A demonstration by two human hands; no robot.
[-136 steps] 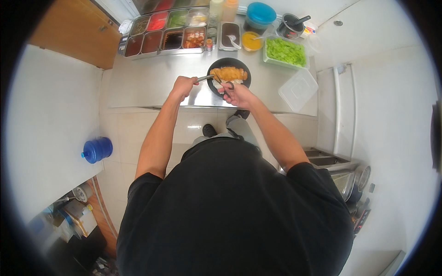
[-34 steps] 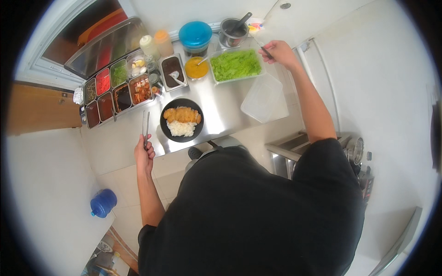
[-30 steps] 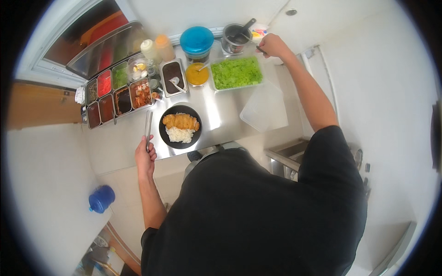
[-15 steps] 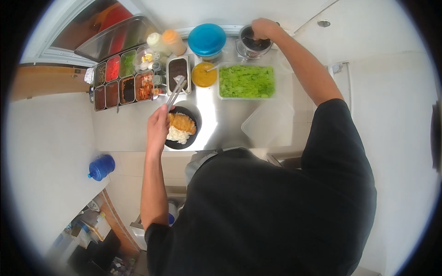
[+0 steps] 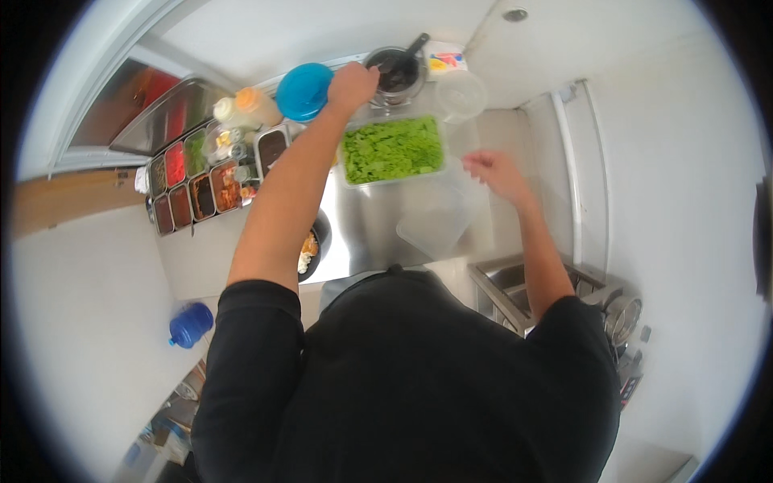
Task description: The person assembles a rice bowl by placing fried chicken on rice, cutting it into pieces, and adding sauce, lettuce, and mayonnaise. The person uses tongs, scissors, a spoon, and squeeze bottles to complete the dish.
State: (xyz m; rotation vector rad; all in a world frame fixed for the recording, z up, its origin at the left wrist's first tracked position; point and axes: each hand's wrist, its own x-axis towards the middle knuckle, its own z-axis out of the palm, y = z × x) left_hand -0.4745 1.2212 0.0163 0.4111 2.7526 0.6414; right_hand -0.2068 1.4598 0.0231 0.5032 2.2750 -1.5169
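Grip: left hand (image 5: pixel 352 84) is curled at the rim of the round metal pot (image 5: pixel 394 74) at the back of the steel counter (image 5: pixel 366 229); fingers bent, but whether they hold anything cannot be told from this view. Right hand (image 5: pixel 493 171) is open, fingers spread, holding nothing, hovering just above the clear plastic lid (image 5: pixel 439 216) lying flat on the counter.

Pot: dark contents, black utensil handle (image 5: pixel 419 42) sticking up and to the right. Position: back row, between the blue-lidded tub (image 5: pixel 303 90) on the left and a clear round container (image 5: pixel 459 95) on the right.

Clear rectangular tray of green chopped leaves (image 5: pixel 392 149): directly in front of the pot, near the left hand, just left of the right hand. Lid sits in front of and right of the tray.

Left forearm crosses over a black bowl (image 5: pixel 319 241) with rice and an orange topping; bowl mostly hidden.

Left side of counter: row of small metal pans (image 5: pixel 197 191) w/ red, green and brown contents. Two squeeze bottles (image 5: pixel 245 105) stand behind them, near the blue tub.

Sink (image 5: pixel 515 278): right of counter, lower edge. Blue jug (image 5: pixel 190 325): on floor, left, well apart from the counter.
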